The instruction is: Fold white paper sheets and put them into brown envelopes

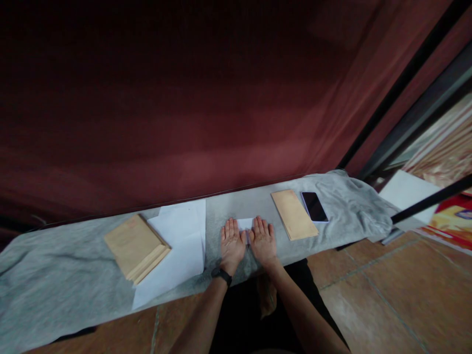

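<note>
A small piece of white paper lies on the grey cloth between my hands, apparently folded. My left hand, with a black band on the wrist, presses flat on the paper's left side. On its right side my right hand rests palm down in the same way. The fingers of both hands are stretched out, and they cover much of the paper. Larger white sheets are spread to the left of my hands. A stack of brown envelopes sits partly on top of them.
To the right lie a brown envelope and a phone with a dark screen. Grey cloth covers the narrow bench, wrinkled at both ends. A dark red panel rises behind it. A black bar and a white box stand at far right.
</note>
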A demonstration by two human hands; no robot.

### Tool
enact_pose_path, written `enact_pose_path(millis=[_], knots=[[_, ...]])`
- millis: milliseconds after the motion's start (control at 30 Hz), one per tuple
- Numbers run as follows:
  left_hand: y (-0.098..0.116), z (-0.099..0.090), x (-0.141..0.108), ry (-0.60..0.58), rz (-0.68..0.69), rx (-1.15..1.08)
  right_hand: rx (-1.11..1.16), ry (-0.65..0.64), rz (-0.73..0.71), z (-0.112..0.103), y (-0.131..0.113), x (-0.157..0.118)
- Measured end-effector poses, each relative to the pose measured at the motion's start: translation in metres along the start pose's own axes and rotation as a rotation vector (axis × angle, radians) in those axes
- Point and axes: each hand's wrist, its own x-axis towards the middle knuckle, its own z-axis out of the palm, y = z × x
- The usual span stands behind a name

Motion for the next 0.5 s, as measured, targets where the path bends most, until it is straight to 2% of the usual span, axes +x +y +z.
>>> enact_pose_path(millis=[500], knots=[[-0.0012,0.0051,-0.0024,0.07,-0.077,-0.029,-0.029,0.031,0.112,0.0078,0.0016,0.002]])
